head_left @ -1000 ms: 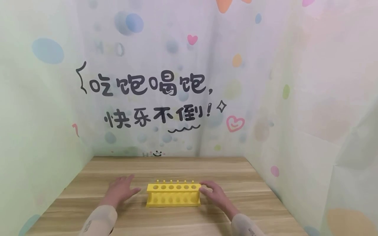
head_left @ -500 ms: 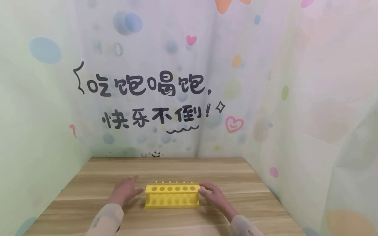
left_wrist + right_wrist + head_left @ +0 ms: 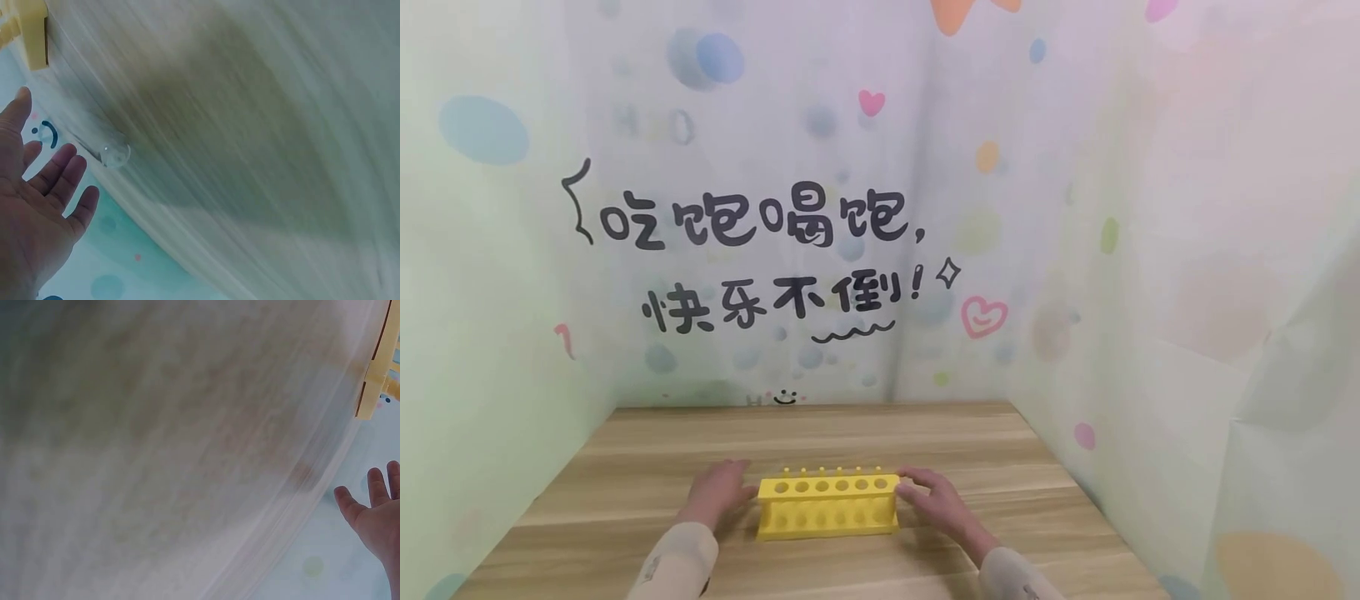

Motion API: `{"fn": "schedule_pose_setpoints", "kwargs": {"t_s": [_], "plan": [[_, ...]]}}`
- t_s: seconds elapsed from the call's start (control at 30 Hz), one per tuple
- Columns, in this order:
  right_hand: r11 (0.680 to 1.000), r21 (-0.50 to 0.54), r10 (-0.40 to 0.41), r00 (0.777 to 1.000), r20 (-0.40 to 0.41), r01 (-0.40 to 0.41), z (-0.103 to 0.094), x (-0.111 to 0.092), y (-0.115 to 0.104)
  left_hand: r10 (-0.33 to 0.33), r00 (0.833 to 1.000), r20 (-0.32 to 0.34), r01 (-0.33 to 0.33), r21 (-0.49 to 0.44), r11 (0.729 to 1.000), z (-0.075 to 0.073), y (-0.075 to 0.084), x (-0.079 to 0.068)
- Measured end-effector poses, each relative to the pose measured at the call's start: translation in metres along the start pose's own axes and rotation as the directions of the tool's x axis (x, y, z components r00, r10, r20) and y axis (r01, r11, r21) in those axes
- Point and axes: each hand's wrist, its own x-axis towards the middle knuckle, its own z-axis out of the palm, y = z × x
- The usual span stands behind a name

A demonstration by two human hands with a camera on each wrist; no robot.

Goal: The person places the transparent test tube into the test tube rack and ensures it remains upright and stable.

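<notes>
A yellow test tube rack (image 3: 827, 523) with a row of round holes and a row of pegs behind stands upright on the wooden table. My left hand (image 3: 717, 493) is at its left end, thumb tip right by the edge. In the left wrist view the left hand (image 3: 39, 206) has loosely spread fingers, with the rack's corner (image 3: 34, 37) above the thumb. A clear, round-ended object (image 3: 114, 154) lies on the table beyond those fingertips. My right hand (image 3: 942, 503) has its fingertips at the rack's right end. Its fingers (image 3: 376, 487) look relaxed in the right wrist view.
The wood-grain table (image 3: 985, 450) reaches back to a pale patterned wall (image 3: 805, 108) with black lettering. Similar side walls, such as the right one (image 3: 1180, 250), enclose it left and right.
My left hand has moved right, up to the rack's left end. The right hand stays at the other end. The head view has turned slightly, shifting the scene left and a little down.
</notes>
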Motion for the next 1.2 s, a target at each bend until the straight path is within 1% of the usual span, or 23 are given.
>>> {"fn": "schedule_pose_setpoints", "kwargs": {"t_s": [0.17,0.33,0.5,0.57,0.77,1.0,1.2], "plan": [[1.0,-0.007,-0.004,1.0,0.005,0.004,0.001,0.0,-0.001,-0.023,1.0,-0.003,0.023,-0.046,0.999,0.004,0.002,-0.001],[1.0,-0.016,-0.009,1.0,0.013,0.009,0.002,0.001,-0.003,-0.05,0.999,-0.002,0.05,-0.042,0.998,0.008,0.003,0.0],[1.0,-0.022,-0.017,1.0,0.014,0.018,0.004,0.001,-0.003,-0.069,0.997,0.023,0.069,-0.04,0.997,0.011,0.004,0.0],[0.999,-0.025,-0.021,1.0,0.013,0.022,0.004,0.001,-0.003,-0.077,0.997,0.031,0.078,-0.055,0.995,0.012,0.005,-0.001],[0.999,-0.031,-0.032,0.999,0.011,0.033,0.003,0.001,-0.001,-0.078,0.996,0.039,0.081,-0.073,0.994,0.009,0.007,-0.003],[0.999,-0.022,-0.027,0.999,0.018,0.027,0.001,0.002,0.001,-0.068,0.996,0.049,0.072,-0.087,0.994,0.008,0.002,-0.002],[0.999,-0.038,-0.029,0.999,0.013,0.03,-0.002,0.0,0.001,-0.066,0.997,0.035,0.071,-0.156,0.985,0.004,-0.002,-0.002]]}}
